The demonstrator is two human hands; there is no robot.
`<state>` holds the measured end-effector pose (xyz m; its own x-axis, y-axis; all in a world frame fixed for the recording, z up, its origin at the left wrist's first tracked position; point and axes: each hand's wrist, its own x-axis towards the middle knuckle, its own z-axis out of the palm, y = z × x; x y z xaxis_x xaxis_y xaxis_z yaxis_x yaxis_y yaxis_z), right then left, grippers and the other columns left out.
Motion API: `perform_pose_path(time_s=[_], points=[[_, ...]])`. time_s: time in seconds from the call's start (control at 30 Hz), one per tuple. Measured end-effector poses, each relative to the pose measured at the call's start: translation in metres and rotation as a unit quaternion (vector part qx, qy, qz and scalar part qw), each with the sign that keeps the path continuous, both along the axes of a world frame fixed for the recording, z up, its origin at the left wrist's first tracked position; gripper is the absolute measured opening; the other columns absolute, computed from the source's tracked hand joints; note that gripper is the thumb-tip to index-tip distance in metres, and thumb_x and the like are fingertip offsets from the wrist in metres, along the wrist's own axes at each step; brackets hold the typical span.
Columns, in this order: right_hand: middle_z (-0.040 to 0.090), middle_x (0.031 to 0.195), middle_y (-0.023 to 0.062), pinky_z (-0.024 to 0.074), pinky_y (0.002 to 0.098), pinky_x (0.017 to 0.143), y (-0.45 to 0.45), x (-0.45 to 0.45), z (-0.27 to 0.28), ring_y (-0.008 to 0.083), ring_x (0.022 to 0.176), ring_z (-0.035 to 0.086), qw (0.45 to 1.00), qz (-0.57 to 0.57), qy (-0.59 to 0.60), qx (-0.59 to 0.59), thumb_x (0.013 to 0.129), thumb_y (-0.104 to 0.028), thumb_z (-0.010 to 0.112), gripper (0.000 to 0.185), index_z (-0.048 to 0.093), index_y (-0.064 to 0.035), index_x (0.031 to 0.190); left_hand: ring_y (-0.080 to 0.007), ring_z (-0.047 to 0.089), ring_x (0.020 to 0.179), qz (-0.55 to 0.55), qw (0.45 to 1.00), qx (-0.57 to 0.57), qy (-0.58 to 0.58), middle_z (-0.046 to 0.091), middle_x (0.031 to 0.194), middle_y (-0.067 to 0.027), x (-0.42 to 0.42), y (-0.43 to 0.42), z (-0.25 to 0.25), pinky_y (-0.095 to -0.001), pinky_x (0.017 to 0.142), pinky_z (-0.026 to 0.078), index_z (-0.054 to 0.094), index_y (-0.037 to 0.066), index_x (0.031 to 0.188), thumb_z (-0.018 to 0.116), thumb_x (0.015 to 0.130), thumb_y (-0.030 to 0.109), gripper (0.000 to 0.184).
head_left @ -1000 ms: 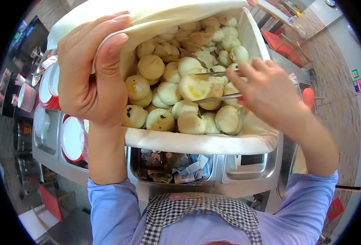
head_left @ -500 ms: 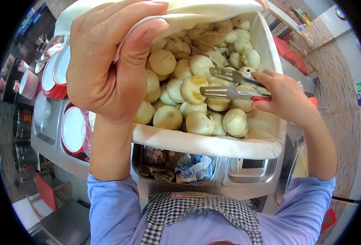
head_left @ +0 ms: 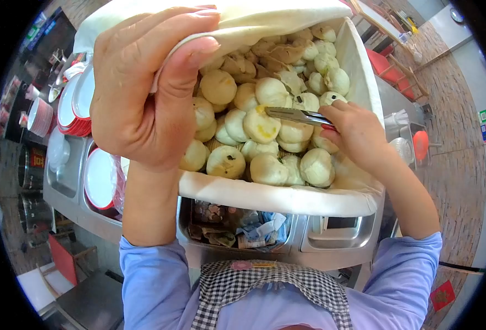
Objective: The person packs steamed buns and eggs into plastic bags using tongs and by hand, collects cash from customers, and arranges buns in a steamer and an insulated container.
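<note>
My left hand pinches the edge of a white cloth between thumb and fingers and holds it raised over a box of steamed buns. Metal tongs with red on the handle are gripped in my right hand. Their tips meet the upper right side of a yellow-stained bun; whether they clasp it I cannot tell. Around it lie many pale round buns, some with dark marks, such as the bun near the front. Thin brownish wrappers lie among the buns further back.
White cloth covers the box's front rim. Below it, a metal tray holds coins and banknotes. Red-rimmed plates and stacked cups stand at left. At right are a steel container and a red chair.
The tongs' prongs, spread apart before, now lie close together at the stained bun, which has turned slightly. My right hand has moved a little left. My left hand still lifts the cloth.
</note>
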<state>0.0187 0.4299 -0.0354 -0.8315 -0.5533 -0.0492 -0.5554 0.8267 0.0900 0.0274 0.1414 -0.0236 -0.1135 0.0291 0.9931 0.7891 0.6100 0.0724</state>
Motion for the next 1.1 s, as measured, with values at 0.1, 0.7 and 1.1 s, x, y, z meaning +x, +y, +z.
perform_pose_path(time_s=[0.1, 0.7, 1.1], points=[[0.060, 0.089, 0.0080, 0.0498, 0.0392, 0.073, 0.002, 0.000, 0.010, 0.0278, 0.087, 0.061, 0.999, -0.005, 0.022, -0.031, 0.075, -0.020, 0.069, 0.026, 0.059, -0.0076, 0.095, -0.0220, 0.063, 0.091, -0.002, 1.000, -0.001, -0.001, 0.069, 0.094, -0.0146, 0.000, 0.000, 0.000, -0.0297, 0.082, 0.049, 0.066, -0.002, 0.097, 0.055, 0.092, 0.008, 0.016], [0.059, 0.091, 0.0143, 0.0490, 0.0411, 0.076, 0.007, 0.011, 0.028, 0.0329, 0.089, 0.060, 0.997, -0.052, -0.049, -0.027, 0.072, -0.027, 0.074, 0.044, 0.057, -0.0036, 0.105, -0.0221, 0.063, 0.091, -0.011, 1.000, 0.002, 0.001, 0.069, 0.095, -0.0148, -0.001, -0.001, -0.001, -0.0305, 0.083, 0.049, 0.067, -0.002, 0.097, 0.056, 0.091, 0.008, 0.016], [0.060, 0.092, 0.0149, 0.0511, 0.0390, 0.074, -0.018, 0.021, -0.004, 0.0308, 0.088, 0.062, 0.994, -0.042, -0.059, 0.087, 0.075, -0.034, 0.071, 0.044, 0.058, 0.0013, 0.100, -0.0220, 0.064, 0.090, -0.008, 1.000, 0.008, -0.007, 0.069, 0.094, -0.0143, 0.000, 0.001, -0.001, -0.0300, 0.082, 0.049, 0.067, -0.002, 0.097, 0.056, 0.091, 0.008, 0.016]])
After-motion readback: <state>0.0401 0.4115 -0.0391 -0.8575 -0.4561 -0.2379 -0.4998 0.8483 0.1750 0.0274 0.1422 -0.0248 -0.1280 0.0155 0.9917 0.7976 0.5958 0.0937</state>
